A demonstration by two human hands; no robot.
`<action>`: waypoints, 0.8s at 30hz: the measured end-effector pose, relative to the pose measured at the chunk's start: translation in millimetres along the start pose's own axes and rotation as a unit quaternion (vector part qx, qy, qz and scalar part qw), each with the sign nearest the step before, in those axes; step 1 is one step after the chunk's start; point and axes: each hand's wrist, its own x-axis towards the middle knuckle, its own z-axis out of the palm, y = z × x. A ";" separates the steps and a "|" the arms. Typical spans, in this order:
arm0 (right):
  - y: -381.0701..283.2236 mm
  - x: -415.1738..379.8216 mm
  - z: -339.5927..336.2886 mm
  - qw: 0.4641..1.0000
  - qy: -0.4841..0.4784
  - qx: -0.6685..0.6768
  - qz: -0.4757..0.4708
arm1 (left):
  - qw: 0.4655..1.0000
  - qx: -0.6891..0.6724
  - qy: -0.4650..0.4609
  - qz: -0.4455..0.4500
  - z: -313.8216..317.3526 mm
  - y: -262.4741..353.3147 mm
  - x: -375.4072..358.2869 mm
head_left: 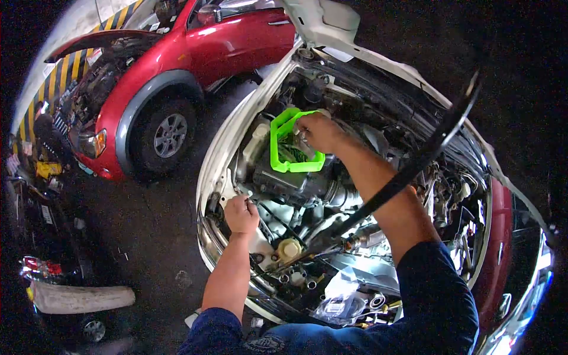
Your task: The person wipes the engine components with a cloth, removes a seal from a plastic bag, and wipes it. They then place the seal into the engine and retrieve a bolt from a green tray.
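Bright green tray (303, 168) with raised walls sits over the black engine parts in the open engine bay. My right hand (321, 133) reaches over the tray's right side with its fingers curled in; what they hold, if anything, I cannot make out. Lower left, my left hand (241, 214) is closed above the white fender edge. A small pale tip shows by its fingers, too small to name. Just below the tray lies a black engine housing (287, 186), and a ribbed hose (340, 194) runs to its right.
A long dark bar (402, 174) crosses diagonally over the bay. Clear plastic bags (343, 296) and several metal rings lie along the front edge near a yellowish cap (289, 250). A red vehicle (236, 44) with its hood raised stands at left.
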 end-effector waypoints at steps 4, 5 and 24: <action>-13.2 -1.5 7.1 0.951 -0.035 -0.300 -0.067 | 1.000 -0.005 0.014 0.000 -0.1 1.6 1.5; -13.3 -3.3 8.6 0.955 -0.047 -0.289 -0.057 | 1.000 -0.001 0.010 -0.003 -0.3 1.2 1.8; -102.6 -140.2 -57.6 0.949 -0.017 -0.269 0.163 | 0.970 -0.108 -0.180 -0.120 11.6 -73.7 0.2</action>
